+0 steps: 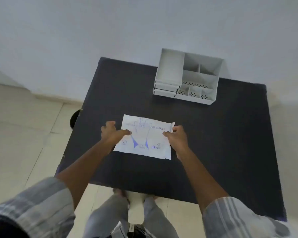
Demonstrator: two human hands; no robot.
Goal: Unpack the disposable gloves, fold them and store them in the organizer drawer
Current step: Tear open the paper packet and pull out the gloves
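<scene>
A flat white packet of disposable gloves [145, 138] with blue print lies in the middle of the dark table [213, 143]. My left hand [111, 133] grips the packet's left edge, thumb lying on top. My right hand [176, 137] pinches the upper right corner, where the packet's edge curls up. A white desk organizer [187, 77] stands at the table's far edge, with open compartments on the right and two small shut drawers [165, 89] at its lower left. No loose gloves are in sight.
The table stands against a pale wall on a tiled floor. A dark round object [75, 118] pokes out at the table's left edge. My legs show below the near edge.
</scene>
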